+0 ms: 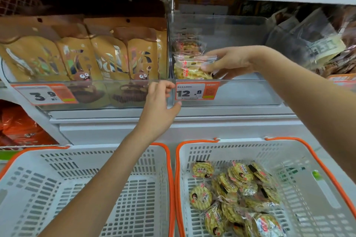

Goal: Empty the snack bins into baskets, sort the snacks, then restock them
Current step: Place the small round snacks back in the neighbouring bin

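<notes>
Head view is showing two price tags on the clear shelf bins: "3.9" (pixel 44 95) on the left bin (pixel 86 90) and "12.8" (pixel 196 91) on the right bin (pixel 250 90); the smaller print is too blurred to read. Right hand (pixel 229 61) is reaching into the right bin, its grip pinching a clear-wrapped snack packet (pixel 192 67) with red lettering, long axis lying left to right. More packets are stacking behind it, uncountable. Left hand (pixel 160 106) is curling its fingers over the bin's front edge, thumb just under the "12.8" tag. Four brown pouches (pixel 82 57) are standing upright in the left bin. Two white baskets with orange rims are sitting below: the left basket (pixel 96 159) and the right basket (pixel 289 152), which is holding a heap of round wrapped crackers (pixel 235 194), over ten.
</notes>
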Motion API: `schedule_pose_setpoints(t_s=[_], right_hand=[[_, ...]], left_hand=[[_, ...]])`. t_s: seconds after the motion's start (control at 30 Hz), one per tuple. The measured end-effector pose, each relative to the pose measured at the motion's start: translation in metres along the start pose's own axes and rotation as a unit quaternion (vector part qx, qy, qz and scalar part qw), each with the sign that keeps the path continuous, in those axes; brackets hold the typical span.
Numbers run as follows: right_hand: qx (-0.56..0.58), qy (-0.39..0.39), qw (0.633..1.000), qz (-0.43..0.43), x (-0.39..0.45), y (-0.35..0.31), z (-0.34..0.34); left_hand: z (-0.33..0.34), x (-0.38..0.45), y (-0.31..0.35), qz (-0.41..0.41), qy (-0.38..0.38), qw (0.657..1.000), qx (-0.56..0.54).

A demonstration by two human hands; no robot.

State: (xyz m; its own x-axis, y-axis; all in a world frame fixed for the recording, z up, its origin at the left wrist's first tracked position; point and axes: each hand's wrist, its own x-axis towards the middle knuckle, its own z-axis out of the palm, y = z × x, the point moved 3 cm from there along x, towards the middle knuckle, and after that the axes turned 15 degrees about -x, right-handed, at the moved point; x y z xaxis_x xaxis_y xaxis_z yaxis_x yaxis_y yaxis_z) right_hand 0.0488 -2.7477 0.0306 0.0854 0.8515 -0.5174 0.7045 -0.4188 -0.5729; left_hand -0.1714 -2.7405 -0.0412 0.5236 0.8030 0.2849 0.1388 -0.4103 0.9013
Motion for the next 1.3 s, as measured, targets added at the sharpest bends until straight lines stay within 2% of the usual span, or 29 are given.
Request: schedule_pose_setpoints(t_s=[0.17, 0.33, 0.4, 0.47, 0.5, 0.53, 0.6, 0.63, 0.77, 0.8, 0.87, 1.03, 1.07, 1.1, 1.13, 1.17, 1.23, 1.3], right_hand=[[0.015, -0.037, 0.999, 0.019, 0.005, -0.006, 0.011], [0.027, -0.011, 0.999, 0.028, 0.005, 0.001, 0.012], [0.071, 0.05, 0.996, 0.037, 0.004, 0.007, 0.009], [0.102, 0.165, 0.979, 0.068, 0.007, 0.014, 0.003], [0.09, 0.198, 0.973, 0.08, 0.008, 0.016, 0.003], [0.059, 0.198, 0.974, 0.091, 0.01, 0.015, 0.006], [0.007, 0.165, 0.982, 0.087, 0.016, 0.012, 0.012], [0.017, 0.162, 0.984, 0.069, 0.02, 0.011, 0.013], [0.19, 0.185, 0.963, -0.035, 0.021, 0.015, 0.008], [0.203, 0.182, 0.961, -0.053, 0.019, 0.015, 0.008], [0.173, 0.183, 0.967, -0.046, 0.019, 0.016, 0.007], [0.039, 0.174, 0.984, 0.012, 0.02, 0.014, 0.011], [0.009, 0.193, 0.981, 0.016, 0.017, 0.017, 0.011], [-0.047, 0.243, 0.969, 0.015, 0.012, 0.02, 0.007], [-0.119, 0.319, 0.94, 0.009, 0.002, 0.022, 0.005], [-0.178, 0.408, 0.895, -0.007, -0.013, 0.026, 0.005], [-0.2, 0.545, 0.812, -0.06, -0.052, 0.037, 0.024], [-0.183, 0.597, 0.775, -0.095, -0.084, 0.057, 0.063]], left_hand=[[0.001, -0.001, 0.004, 0.018, 0.026, 0.999, 0.02], [0.001, 0.004, 0.028, 0.144, 0.052, 0.976, 0.152], [0.003, 0.011, 0.04, 0.208, 0.034, 0.957, 0.2], [0.01, 0.024, 0.046, 0.247, -0.008, 0.938, 0.243], [0.015, 0.03, 0.047, 0.244, -0.034, 0.932, 0.267], [0.019, 0.037, 0.046, 0.232, -0.059, 0.923, 0.301], [0.028, 0.047, 0.041, 0.208, -0.09, 0.898, 0.377], [0.03, 0.049, 0.038, 0.199, -0.096, 0.891, 0.397], [0.029, 0.047, 0.036, 0.196, -0.118, 0.884, 0.407], [0.029, 0.045, 0.035, 0.196, -0.125, 0.877, 0.42], [0.029, 0.044, 0.033, 0.191, -0.132, 0.869, 0.437], [0.032, 0.047, 0.038, 0.153, -0.137, 0.873, 0.442], [0.032, 0.046, 0.038, 0.146, -0.139, 0.873, 0.445], [0.031, 0.044, 0.037, 0.143, -0.14, 0.872, 0.447], [0.029, 0.04, 0.036, 0.15, -0.137, 0.874, 0.441], [0.027, 0.034, 0.035, 0.171, -0.123, 0.883, 0.419], [0.024, 0.013, 0.033, 0.229, -0.065, 0.911, 0.338], [0.026, -0.018, 0.021, 0.281, -0.006, 0.923, 0.261]])
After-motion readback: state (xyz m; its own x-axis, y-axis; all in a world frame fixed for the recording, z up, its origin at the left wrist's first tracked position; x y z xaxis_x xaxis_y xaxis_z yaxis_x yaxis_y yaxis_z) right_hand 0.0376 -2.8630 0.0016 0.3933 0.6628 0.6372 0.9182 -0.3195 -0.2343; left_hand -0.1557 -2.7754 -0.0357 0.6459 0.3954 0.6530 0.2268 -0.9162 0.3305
